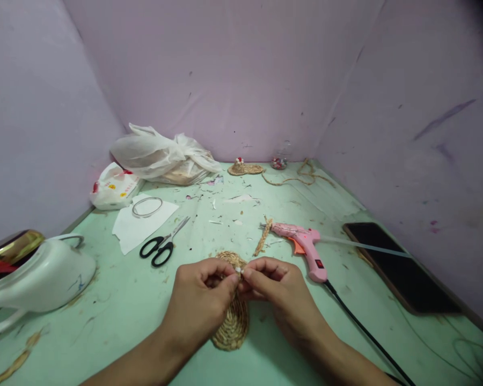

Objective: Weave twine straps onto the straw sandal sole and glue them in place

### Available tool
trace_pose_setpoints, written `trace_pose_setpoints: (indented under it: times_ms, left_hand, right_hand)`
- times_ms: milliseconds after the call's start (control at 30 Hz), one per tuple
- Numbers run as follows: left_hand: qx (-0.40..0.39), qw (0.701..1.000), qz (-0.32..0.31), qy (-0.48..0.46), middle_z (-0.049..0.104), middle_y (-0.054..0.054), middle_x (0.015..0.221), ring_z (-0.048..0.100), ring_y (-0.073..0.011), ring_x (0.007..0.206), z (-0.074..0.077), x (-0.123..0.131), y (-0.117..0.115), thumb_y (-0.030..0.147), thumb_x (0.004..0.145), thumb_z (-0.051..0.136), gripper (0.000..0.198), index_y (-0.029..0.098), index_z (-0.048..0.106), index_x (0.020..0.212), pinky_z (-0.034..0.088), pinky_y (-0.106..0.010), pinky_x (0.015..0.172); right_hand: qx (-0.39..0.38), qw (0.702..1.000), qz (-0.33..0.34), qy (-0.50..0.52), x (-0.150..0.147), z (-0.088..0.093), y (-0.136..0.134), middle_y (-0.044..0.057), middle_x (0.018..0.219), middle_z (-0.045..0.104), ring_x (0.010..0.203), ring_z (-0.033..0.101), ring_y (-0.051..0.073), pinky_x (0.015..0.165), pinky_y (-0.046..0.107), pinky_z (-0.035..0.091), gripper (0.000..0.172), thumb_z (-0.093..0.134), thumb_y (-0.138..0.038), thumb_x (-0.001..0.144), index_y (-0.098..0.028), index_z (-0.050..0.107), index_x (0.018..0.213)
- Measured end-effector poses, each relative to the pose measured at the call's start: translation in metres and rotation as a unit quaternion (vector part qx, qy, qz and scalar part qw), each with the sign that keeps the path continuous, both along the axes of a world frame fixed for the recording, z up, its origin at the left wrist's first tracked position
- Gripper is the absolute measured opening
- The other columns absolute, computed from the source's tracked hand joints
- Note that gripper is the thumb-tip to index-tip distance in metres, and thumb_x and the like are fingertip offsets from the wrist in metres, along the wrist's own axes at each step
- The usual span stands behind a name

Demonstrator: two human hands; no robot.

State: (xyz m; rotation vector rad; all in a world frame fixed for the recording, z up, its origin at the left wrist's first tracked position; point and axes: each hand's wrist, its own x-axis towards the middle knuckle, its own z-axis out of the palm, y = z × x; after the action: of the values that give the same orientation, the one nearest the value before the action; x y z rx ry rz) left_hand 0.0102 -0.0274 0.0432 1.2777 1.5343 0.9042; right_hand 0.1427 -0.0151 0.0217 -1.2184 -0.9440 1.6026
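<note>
The pale green tabletop (pixel 124 300) carries everything. A crumpled white plastic bag (pixel 161 153) lies at the far side, well behind the oval woven straw mat (pixel 232 321). A white kettle-like vessel with a gold rim (pixel 36 273) sits far left of the mat, a black phone (pixel 400 265) far right. A pink glue gun (pixel 304 246) lies just right of the mat, black-handled scissors (pixel 163 246) left. Left hand (pixel 201 300) and right hand (pixel 276 292) meet over the mat, fingertips pinched on a tiny white piece (pixel 239 272).

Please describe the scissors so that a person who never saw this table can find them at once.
On the green table, look left of both hands, beside the white paper sheet. The scissors lie flat there, alone in having black loop handles and grey blades.
</note>
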Motion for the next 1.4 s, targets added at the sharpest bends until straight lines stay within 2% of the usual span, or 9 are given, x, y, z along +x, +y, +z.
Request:
trace_pose_setpoints:
  times_ms: [200, 333, 467, 633, 867, 1100, 1400]
  left_hand:
    - [-0.031, 0.999, -0.002, -0.028, 0.054, 0.002, 0.051, 0.046, -0.0076, 0.047, 0.0023, -0.0005, 0.0008, 0.021, 0.063, 0.061, 0.009, 0.013, 0.057, 0.061, 0.035, -0.019, 0.044]
    - [-0.074, 0.991, -0.011, -0.106, 0.054, 0.005, 0.050, 0.048, -0.0074, 0.044, 0.0056, -0.0026, 0.0009, 0.018, 0.059, 0.063, 0.014, 0.015, 0.053, 0.067, 0.037, -0.017, 0.041]
    - [-0.122, 0.979, -0.031, -0.163, 0.055, 0.005, 0.050, 0.048, -0.0071, 0.041, 0.0074, -0.0058, 0.0033, 0.019, 0.054, 0.067, 0.021, 0.013, 0.056, 0.071, 0.041, -0.019, 0.039]
    - [-0.112, 0.986, -0.027, -0.122, 0.059, 0.001, 0.051, 0.051, -0.0069, 0.044, 0.0053, -0.0063, 0.0049, 0.021, 0.061, 0.064, 0.010, 0.011, 0.063, 0.062, 0.044, -0.018, 0.045]
    - [-0.091, 0.992, -0.028, -0.088, 0.061, -0.001, 0.053, 0.054, -0.0091, 0.048, 0.0040, -0.0034, 0.0023, 0.021, 0.063, 0.061, 0.011, 0.012, 0.066, 0.058, 0.047, -0.020, 0.050]
    - [-0.053, 0.995, -0.050, -0.065, 0.061, -0.002, 0.054, 0.054, -0.0104, 0.050, 0.0010, -0.0051, 0.0025, 0.020, 0.065, 0.056, 0.015, 0.013, 0.065, 0.056, 0.046, -0.021, 0.050]
    - [-0.057, 0.995, -0.059, -0.051, 0.055, 0.000, 0.052, 0.050, -0.0096, 0.051, -0.0007, -0.0035, 0.0006, 0.020, 0.067, 0.053, 0.017, 0.013, 0.061, 0.054, 0.042, -0.020, 0.050]
  right_hand:
    - [0.009, 0.999, 0.004, -0.035, -0.0022, 0.0027, -0.0030, 0.000, 0.052, 0.062, 0.051, 0.055, 0.011, 0.054, 0.023, 0.043, 0.008, 0.067, -0.022, 0.055, -0.014, 0.064, 0.056]
    - [0.006, 1.000, 0.016, -0.019, -0.0020, 0.0028, -0.0039, 0.000, 0.052, 0.062, 0.052, 0.055, 0.011, 0.055, 0.024, 0.043, 0.008, 0.066, -0.021, 0.055, -0.014, 0.064, 0.056]
    - [0.012, 0.999, 0.003, -0.029, -0.0009, 0.0012, -0.0030, -0.001, 0.052, 0.062, 0.051, 0.053, 0.010, 0.053, 0.023, 0.041, 0.008, 0.067, -0.021, 0.055, -0.014, 0.064, 0.056]
    - [0.012, 0.999, 0.034, -0.010, -0.0002, -0.0004, -0.0026, 0.002, 0.056, 0.066, 0.056, 0.059, 0.014, 0.060, 0.027, 0.046, 0.009, 0.068, -0.023, 0.058, -0.014, 0.067, 0.059]
    - [0.018, 0.998, 0.037, -0.038, 0.0008, 0.0007, -0.0021, 0.002, 0.054, 0.066, 0.056, 0.058, 0.014, 0.059, 0.026, 0.045, 0.008, 0.067, -0.022, 0.057, -0.014, 0.068, 0.058]
    - [0.013, 0.997, 0.030, -0.063, -0.0003, 0.0013, -0.0009, 0.000, 0.053, 0.064, 0.053, 0.056, 0.012, 0.056, 0.024, 0.043, 0.008, 0.065, -0.022, 0.057, -0.015, 0.067, 0.056]
    - [0.026, 0.994, 0.030, -0.098, -0.0012, 0.0057, -0.0025, 0.001, 0.053, 0.064, 0.052, 0.057, 0.013, 0.053, 0.023, 0.044, 0.008, 0.064, -0.023, 0.055, -0.015, 0.066, 0.055]
